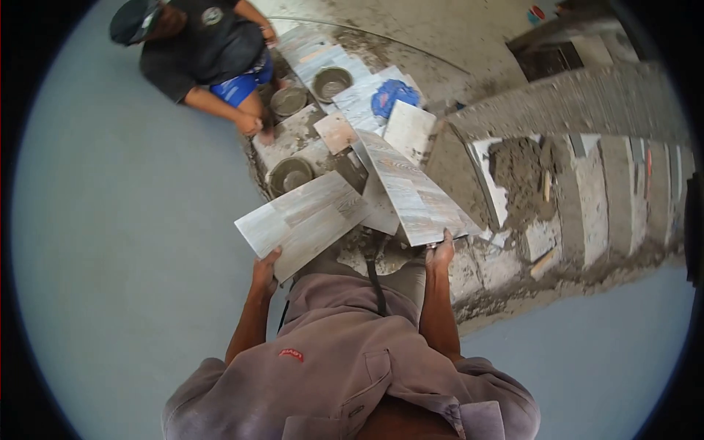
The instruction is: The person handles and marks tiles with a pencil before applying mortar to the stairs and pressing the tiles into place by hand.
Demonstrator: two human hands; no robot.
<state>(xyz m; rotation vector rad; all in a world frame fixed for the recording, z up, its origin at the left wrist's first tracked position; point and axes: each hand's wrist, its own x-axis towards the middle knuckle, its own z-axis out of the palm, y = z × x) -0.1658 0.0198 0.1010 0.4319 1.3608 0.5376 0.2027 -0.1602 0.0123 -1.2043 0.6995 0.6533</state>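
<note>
My left hand (pixel 265 272) grips the near corner of a wood-look tile (pixel 304 220), its thumb on top and the other fingers hidden beneath. A second wood-look tile (pixel 414 187), longer in this view, is in my right hand (pixel 440 254), held by its near edge. Both tiles are tilted and reach forward over the work area, their inner edges close to each other. Under and beyond them lie a bucket (pixel 276 178) with grey contents and a plain pale tile piece (pixel 378 205).
Steps (pixel 587 191) with mortar rise at right, a mortar heap (pixel 522 176) on one. Ahead are a bucket (pixel 332 83), a blue plastic bag (pixel 392 97) and laid tiles (pixel 304 48). Another person (pixel 209 51) crouches at upper left. A long rod (pixel 374 37) lies on the floor beyond.
</note>
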